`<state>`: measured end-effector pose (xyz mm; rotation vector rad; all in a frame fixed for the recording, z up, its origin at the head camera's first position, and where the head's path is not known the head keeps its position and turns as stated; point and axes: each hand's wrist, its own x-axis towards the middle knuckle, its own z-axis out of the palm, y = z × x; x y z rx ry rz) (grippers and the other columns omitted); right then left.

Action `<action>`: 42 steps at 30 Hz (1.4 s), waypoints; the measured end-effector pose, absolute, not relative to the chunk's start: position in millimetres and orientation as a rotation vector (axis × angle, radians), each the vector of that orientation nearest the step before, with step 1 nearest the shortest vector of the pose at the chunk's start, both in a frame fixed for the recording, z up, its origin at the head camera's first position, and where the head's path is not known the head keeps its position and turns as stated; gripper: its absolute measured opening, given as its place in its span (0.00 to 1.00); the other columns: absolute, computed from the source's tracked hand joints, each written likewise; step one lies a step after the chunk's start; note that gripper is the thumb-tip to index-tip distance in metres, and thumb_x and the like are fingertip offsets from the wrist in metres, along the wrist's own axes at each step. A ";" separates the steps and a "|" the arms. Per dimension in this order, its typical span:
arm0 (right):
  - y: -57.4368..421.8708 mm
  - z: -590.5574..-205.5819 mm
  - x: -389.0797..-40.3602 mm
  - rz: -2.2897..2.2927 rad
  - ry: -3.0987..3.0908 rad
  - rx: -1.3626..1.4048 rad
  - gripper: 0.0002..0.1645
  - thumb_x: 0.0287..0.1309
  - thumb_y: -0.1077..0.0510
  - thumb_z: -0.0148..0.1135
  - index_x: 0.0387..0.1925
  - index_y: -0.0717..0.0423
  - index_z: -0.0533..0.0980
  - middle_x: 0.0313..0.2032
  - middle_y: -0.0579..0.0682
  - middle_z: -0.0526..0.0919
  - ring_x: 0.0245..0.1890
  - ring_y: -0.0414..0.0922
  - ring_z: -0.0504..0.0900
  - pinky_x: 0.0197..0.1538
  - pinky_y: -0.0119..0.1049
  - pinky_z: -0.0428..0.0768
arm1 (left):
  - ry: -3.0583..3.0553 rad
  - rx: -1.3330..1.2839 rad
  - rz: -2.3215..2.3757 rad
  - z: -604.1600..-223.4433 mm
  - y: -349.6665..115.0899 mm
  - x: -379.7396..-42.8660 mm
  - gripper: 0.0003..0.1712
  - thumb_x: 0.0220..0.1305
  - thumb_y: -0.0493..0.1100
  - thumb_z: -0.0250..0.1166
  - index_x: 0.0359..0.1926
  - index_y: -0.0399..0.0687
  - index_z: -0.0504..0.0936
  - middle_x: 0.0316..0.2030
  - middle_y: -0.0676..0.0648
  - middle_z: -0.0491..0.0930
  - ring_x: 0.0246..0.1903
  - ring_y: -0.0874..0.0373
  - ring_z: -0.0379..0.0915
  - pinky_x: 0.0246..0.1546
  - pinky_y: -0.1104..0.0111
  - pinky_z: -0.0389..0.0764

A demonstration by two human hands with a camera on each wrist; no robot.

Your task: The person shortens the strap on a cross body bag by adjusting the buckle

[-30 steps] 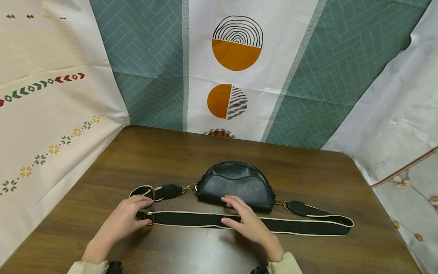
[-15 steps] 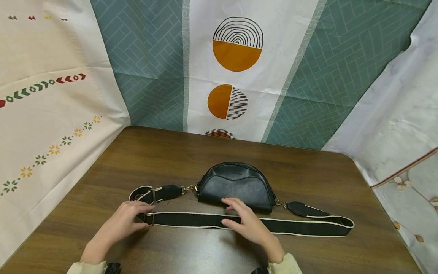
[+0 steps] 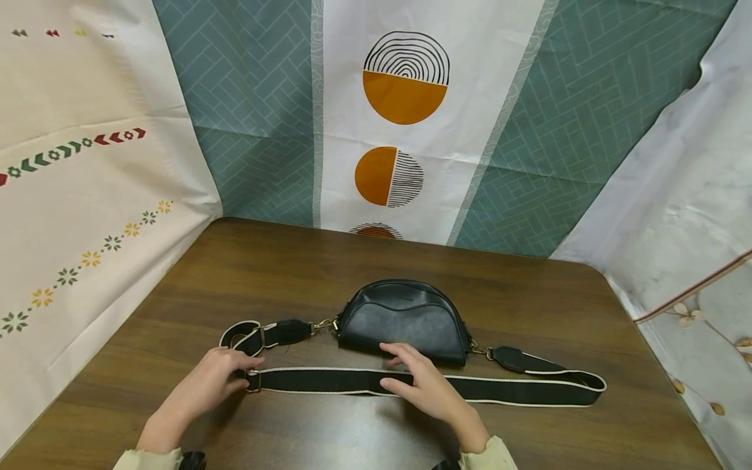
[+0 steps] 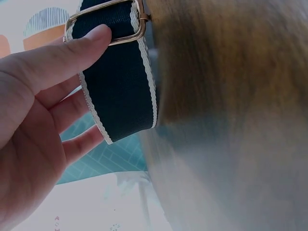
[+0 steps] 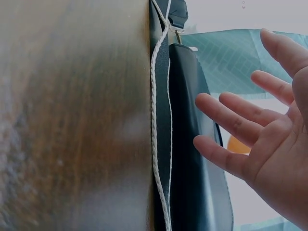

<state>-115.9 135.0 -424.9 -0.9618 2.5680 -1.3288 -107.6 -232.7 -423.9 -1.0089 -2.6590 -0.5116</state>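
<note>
A black half-moon handbag (image 3: pixel 402 323) lies mid-table, with gold clasps joining a black, white-edged strap (image 3: pixel 323 380) at both ends. My left hand (image 3: pixel 205 382) pinches the strap at its left bend, beside a gold slider buckle (image 3: pixel 254 380). In the left wrist view the thumb (image 4: pixel 98 38) lies on the strap's face near the buckle, with the other fingers behind the webbing. My right hand (image 3: pixel 429 385) hovers over the strap in front of the bag, fingers spread and holding nothing; the right wrist view shows its fingers (image 5: pixel 231 120) apart from the bag.
A brown wooden table (image 3: pixel 282 261) carries everything. Patterned cloths hang around it: a green and white cloth (image 3: pixel 252 130) at the back, a cream cloth (image 3: pixel 88 196) at left, a pale cloth (image 3: pixel 693 215) at right. The strap loops out to the right.
My left hand has shifted slightly left and down, its thumb drawing back from the slider buckle. The strap's near run has moved a little with it. The right hand has stayed put.
</note>
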 end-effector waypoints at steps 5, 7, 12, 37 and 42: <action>135.7 -425.3 -116.0 -1.318 2.553 -0.940 0.29 0.57 0.54 0.58 0.59 0.59 0.64 0.54 0.53 0.69 0.46 0.48 0.74 0.41 0.42 0.74 | -2.611 -1.058 -0.574 -425.4 -233.2 -109.9 0.19 0.30 0.29 0.72 0.32 0.36 0.83 0.27 0.47 0.81 0.28 0.56 0.76 0.29 0.63 0.75; 135.7 -425.4 -116.2 -1.316 2.545 -0.933 0.29 0.57 0.56 0.57 0.59 0.59 0.64 0.54 0.53 0.69 0.46 0.48 0.74 0.40 0.41 0.75 | -2.557 -1.093 -0.586 -426.1 -232.7 -111.0 0.19 0.29 0.28 0.72 0.31 0.37 0.83 0.27 0.49 0.81 0.27 0.58 0.75 0.29 0.64 0.74; 135.9 -425.3 -116.1 -1.313 2.538 -0.918 0.29 0.57 0.55 0.57 0.60 0.59 0.63 0.55 0.53 0.69 0.46 0.48 0.74 0.39 0.40 0.75 | -2.404 -1.174 -0.602 -425.0 -228.7 -114.3 0.21 0.28 0.27 0.71 0.33 0.38 0.83 0.27 0.53 0.79 0.27 0.61 0.73 0.30 0.70 0.70; 132.8 -426.0 -116.2 -1.342 2.531 -1.022 0.27 0.56 0.59 0.58 0.56 0.63 0.66 0.51 0.56 0.73 0.48 0.52 0.73 0.46 0.46 0.72 | -2.382 -1.158 -1.125 -408.1 -206.0 -114.9 0.25 0.43 0.20 0.63 0.47 0.36 0.79 0.33 0.54 0.75 0.27 0.67 0.66 0.26 0.80 0.67; 131.8 -427.3 -117.8 -1.332 2.561 -1.081 0.26 0.56 0.58 0.59 0.55 0.64 0.67 0.50 0.56 0.74 0.48 0.50 0.73 0.49 0.46 0.70 | -2.347 -1.158 -1.261 -403.4 -198.4 -116.7 0.24 0.49 0.21 0.60 0.49 0.37 0.77 0.33 0.51 0.75 0.26 0.65 0.65 0.25 0.76 0.66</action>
